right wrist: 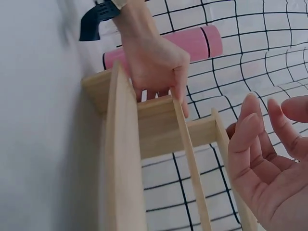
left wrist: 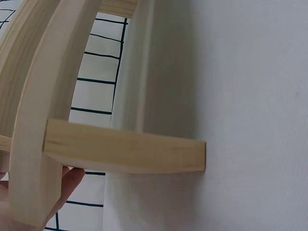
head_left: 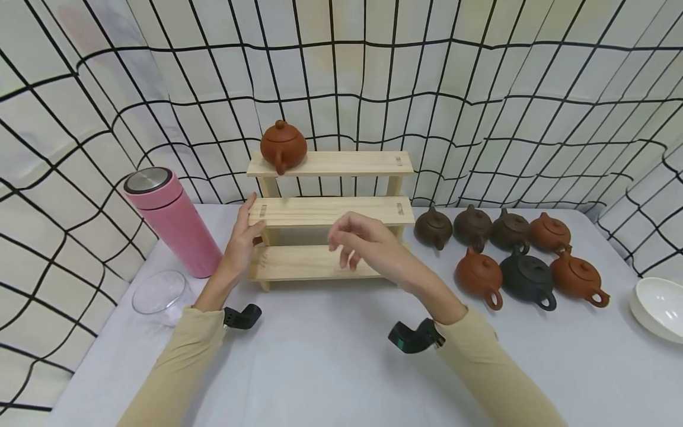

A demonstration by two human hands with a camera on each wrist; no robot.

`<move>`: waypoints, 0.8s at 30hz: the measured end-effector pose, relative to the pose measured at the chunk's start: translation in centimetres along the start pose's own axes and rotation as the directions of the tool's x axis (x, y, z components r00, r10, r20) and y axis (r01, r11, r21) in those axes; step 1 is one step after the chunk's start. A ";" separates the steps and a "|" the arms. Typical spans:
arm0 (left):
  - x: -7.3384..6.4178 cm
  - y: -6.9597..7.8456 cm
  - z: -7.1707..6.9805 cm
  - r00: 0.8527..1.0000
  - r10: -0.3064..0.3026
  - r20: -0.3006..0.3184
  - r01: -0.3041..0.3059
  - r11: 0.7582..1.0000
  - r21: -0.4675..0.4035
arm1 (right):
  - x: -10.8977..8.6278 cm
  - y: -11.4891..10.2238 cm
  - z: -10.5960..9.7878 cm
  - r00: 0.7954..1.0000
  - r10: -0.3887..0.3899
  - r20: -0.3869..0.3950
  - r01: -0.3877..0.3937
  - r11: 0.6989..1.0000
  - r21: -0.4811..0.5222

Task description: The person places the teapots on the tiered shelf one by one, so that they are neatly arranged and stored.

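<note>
A light wooden three-tier rack (head_left: 331,212) stands at the middle of the table. My left hand (head_left: 241,240) grips the left end of its middle board; in the right wrist view the thumb lies over that board's edge. In the left wrist view, part of the left hand (left wrist: 70,185) shows behind a board and a rack leg (left wrist: 125,149). My right hand (head_left: 368,243) hovers in front of the lower tiers with loosely bent fingers, holding nothing. In the right wrist view its palm and fingers (right wrist: 269,163) are bare. An orange-brown teapot (head_left: 284,145) sits on the top board's left end.
Several small teapots in brown, orange and black, among them a black teapot (head_left: 528,277), stand right of the rack. A white bowl (head_left: 658,308) is at the far right. At left are a pink thermos (head_left: 176,225) and a clear glass bowl (head_left: 162,296). Black netting (head_left: 336,98) surrounds the table.
</note>
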State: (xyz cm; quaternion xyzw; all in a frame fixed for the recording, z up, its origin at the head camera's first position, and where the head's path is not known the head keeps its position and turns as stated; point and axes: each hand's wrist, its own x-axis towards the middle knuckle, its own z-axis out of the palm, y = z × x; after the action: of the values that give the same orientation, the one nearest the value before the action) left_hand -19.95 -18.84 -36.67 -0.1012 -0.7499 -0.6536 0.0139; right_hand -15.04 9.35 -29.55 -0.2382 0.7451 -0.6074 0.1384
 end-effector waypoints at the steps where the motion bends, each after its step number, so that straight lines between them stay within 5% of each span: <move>1: 0.0 0.0 0.0 1.000 -0.001 -0.001 0.001 1.000 -0.004 | -0.8 0.2 -0.3 1.000 0.007 -0.002 -0.007 1.000 -0.014; 13: -0.2 -0.1 -0.5 1.000 0.002 -0.017 -0.002 1.000 -0.007 | -9.4 4.5 -5.4 0.990 0.084 -0.117 -0.096 0.991 -0.097; 20: -0.1 0.2 -0.4 1.000 0.004 -0.001 -0.004 1.000 -0.025 | -13.6 7.0 -7.8 0.998 0.044 -0.047 -0.050 0.991 -0.127; 24: -0.3 0.3 -0.4 1.000 -0.009 0.011 0.009 0.999 -0.032 | -15.9 7.8 -9.7 0.994 0.057 -0.095 -0.075 0.979 -0.191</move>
State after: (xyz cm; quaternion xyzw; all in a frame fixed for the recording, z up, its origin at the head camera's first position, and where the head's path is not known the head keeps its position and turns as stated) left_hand -19.69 -19.19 -36.41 -0.1015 -0.7398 -0.6652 0.0053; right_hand -7.84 26.92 -36.27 -0.1983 0.8139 -0.5368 0.1011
